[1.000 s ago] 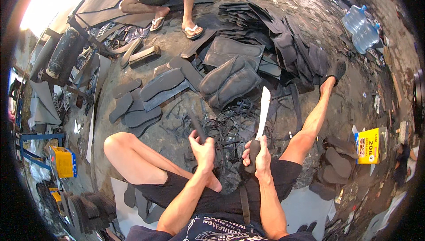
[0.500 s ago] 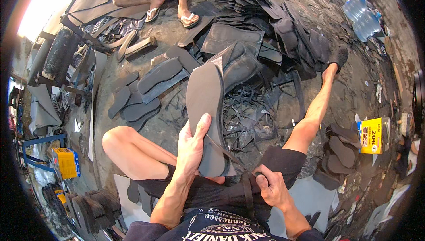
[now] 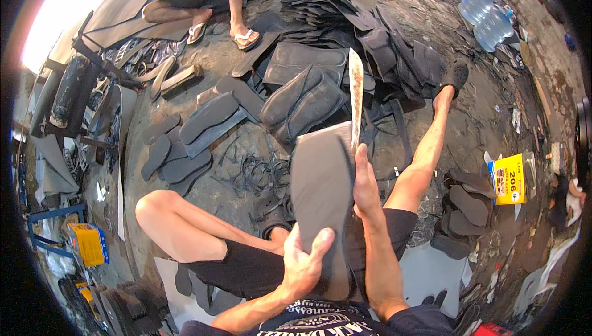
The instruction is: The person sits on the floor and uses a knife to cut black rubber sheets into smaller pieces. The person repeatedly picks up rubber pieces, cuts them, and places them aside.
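Note:
A grey shoe sole (image 3: 320, 191) on a slightly larger dark sheet tilts up over my lap, its square-cut, pale-edged end pointing away from me. My left hand (image 3: 305, 262) grips its lower part, thumb on top and fingers underneath. Along the sole's right edge, my right hand (image 3: 365, 185) is closed around a knife; the handle is hidden in the hand. The long, stained knife blade (image 3: 356, 92) points away from me, beside the sole's far corner. Beyond it lie sheets with sole shapes (image 3: 302, 105) and thin dark offcut strips (image 3: 259, 172).
Loose cut soles (image 3: 209, 117) lie at left, more soles (image 3: 465, 206) at right by a yellow container (image 3: 509, 179). Behind rises a pile of dark sheets (image 3: 382, 40). Another person (image 3: 197, 3) sits at the far left. Blue water bottles (image 3: 487, 18) lie far right.
The sole has been turned and shifted right, its square end now away from me. My right hand has moved up from beside my lap to the sole's right edge, and the blade now shows broadside.

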Demonstrator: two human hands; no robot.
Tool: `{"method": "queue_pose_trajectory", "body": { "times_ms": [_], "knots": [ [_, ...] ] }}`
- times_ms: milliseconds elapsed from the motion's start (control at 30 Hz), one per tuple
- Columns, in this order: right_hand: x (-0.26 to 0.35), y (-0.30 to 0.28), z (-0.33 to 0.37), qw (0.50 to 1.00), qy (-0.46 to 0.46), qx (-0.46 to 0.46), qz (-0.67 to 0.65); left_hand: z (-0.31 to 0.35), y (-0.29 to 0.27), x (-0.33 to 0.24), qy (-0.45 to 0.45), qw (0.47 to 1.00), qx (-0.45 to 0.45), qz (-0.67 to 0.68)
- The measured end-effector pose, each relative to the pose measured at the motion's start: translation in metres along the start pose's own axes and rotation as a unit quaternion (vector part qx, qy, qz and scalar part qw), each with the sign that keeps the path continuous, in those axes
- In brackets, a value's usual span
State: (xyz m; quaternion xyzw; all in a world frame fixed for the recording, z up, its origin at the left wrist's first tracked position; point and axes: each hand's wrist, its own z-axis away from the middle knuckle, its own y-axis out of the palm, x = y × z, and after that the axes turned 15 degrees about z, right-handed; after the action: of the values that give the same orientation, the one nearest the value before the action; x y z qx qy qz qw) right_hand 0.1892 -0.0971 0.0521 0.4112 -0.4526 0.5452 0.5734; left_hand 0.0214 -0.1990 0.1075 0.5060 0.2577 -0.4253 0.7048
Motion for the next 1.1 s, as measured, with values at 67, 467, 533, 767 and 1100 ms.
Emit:
{"method": "queue_pose_trajectory", "body": {
  "times_ms": [67,467,533,767,1100],
  "knots": [
    [0.009,0.000,0.021,0.996,0.002,0.072,-0.058,-0.011,-0.012,0.006,0.019,0.999,-0.026,0.020],
    [0.002,0.027,0.109,0.939,-0.063,-0.034,0.335,-0.100,-0.035,-0.050,-0.037,0.994,-0.080,0.061],
    [-0.016,0.025,0.131,0.929,-0.057,-0.040,0.364,-0.106,-0.033,-0.059,-0.040,0.993,-0.072,0.091],
    [-0.003,0.013,0.095,0.932,-0.061,-0.079,0.347,-0.067,-0.022,-0.054,-0.088,0.993,0.078,-0.033],
    [0.056,-0.043,0.109,0.931,-0.027,0.119,0.345,-0.089,-0.034,-0.130,-0.059,0.975,0.144,-0.159]
  ]
}}
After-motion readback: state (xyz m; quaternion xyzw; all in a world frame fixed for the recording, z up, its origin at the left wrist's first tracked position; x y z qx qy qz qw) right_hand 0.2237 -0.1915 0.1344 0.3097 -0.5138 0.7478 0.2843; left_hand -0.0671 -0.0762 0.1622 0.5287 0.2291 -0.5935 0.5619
